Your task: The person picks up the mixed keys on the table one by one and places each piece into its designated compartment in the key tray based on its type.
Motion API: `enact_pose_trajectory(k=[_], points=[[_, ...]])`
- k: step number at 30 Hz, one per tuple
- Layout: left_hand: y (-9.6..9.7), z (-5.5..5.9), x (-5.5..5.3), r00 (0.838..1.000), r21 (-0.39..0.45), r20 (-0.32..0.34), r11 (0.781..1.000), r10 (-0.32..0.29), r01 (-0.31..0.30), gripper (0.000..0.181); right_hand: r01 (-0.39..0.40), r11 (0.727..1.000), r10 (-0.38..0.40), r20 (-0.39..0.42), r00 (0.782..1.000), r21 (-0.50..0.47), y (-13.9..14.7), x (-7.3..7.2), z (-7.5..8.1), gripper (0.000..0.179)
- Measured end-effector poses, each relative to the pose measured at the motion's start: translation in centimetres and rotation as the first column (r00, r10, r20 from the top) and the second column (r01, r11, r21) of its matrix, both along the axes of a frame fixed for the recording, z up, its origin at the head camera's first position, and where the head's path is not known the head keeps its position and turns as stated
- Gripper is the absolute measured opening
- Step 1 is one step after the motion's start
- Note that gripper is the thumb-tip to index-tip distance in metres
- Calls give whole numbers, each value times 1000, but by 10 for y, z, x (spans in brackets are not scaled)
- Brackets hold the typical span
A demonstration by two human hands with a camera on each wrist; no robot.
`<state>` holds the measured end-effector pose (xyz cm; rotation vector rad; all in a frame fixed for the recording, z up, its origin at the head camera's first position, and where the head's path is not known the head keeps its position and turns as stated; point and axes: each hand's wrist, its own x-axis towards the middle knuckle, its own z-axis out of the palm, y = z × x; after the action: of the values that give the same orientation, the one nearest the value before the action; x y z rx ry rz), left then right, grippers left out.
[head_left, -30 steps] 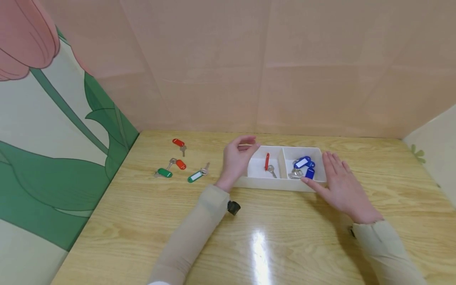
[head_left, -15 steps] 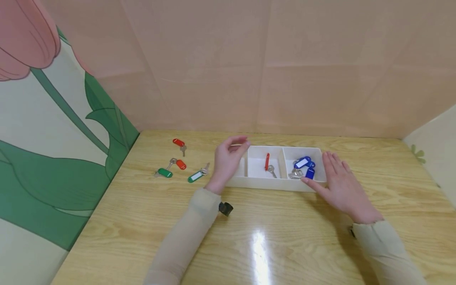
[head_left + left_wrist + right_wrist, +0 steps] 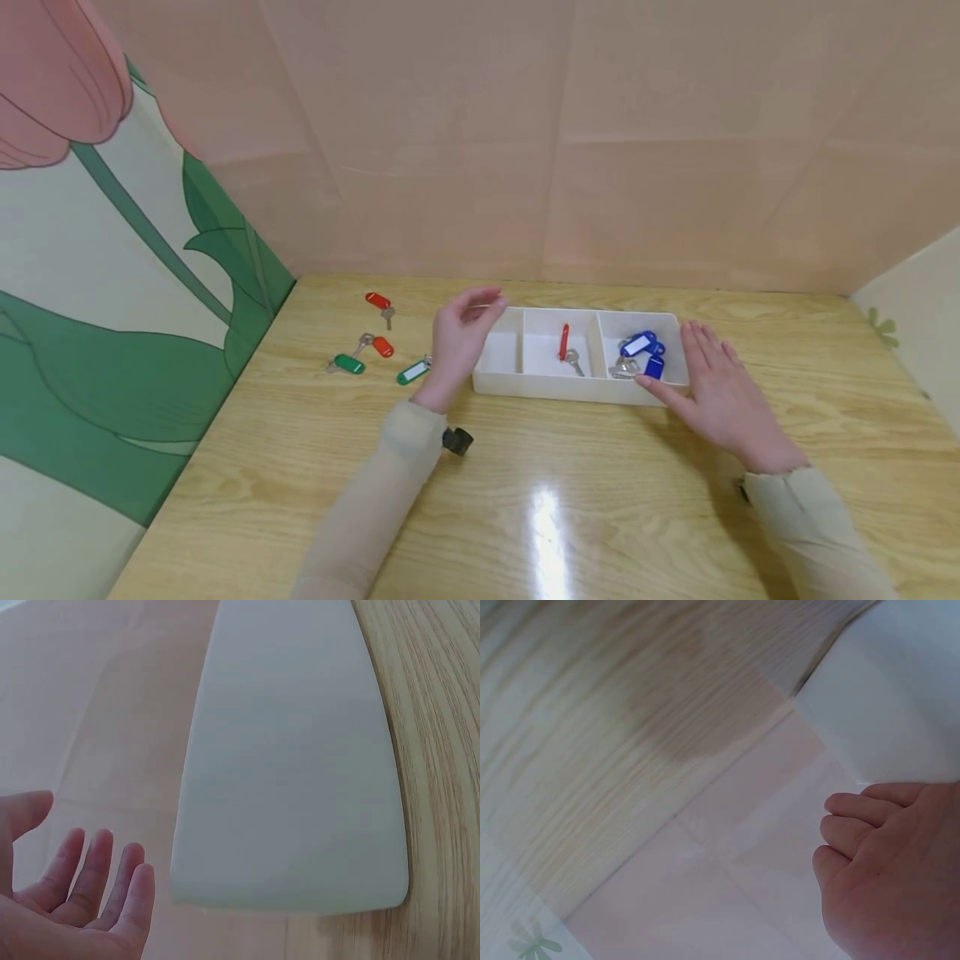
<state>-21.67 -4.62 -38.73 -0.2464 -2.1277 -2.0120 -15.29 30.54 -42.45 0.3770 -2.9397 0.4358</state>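
Note:
A white three-compartment box [image 3: 555, 387] stands on the table. Its right compartment holds several keys with blue key tags [image 3: 639, 343]. In the middle one lies a key with a red key tag [image 3: 564, 342], seen edge-on. My left hand [image 3: 459, 337] hovers at the box's left end, its fingers loosely bent and nothing between them, as the left wrist view also shows. My right hand [image 3: 723, 400] rests against the right end with straight fingers, its thumb at the front rim near the corner. The left wrist view shows the box's long white side [image 3: 292, 765] beside the fingers.
Left of the box lie two keys with red tags, one farther back [image 3: 378, 300] and one nearer [image 3: 382, 347]. Two green key tags, one at the left [image 3: 349, 363] and one partly behind my left hand [image 3: 412, 372], lie there too. A pink-beige wall [image 3: 555, 167] rises behind.
My left hand has moved left along the box to its left end, baring the left compartment and covering part of a green-tagged key. The right hand has stayed in place.

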Motion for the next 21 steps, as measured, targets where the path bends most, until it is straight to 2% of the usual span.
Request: enact_pose_trajectory(k=[11,21], points=[[-18,3,4,1000,-18,-27,1000,8,-9,28,6,1000,-6,3,1000,0,0,0,-1,105],[-39,-1,6,1000,-48,-18,999,20,-21,29,12,1000,-12,12,1000,3,-1,1,0,106]])
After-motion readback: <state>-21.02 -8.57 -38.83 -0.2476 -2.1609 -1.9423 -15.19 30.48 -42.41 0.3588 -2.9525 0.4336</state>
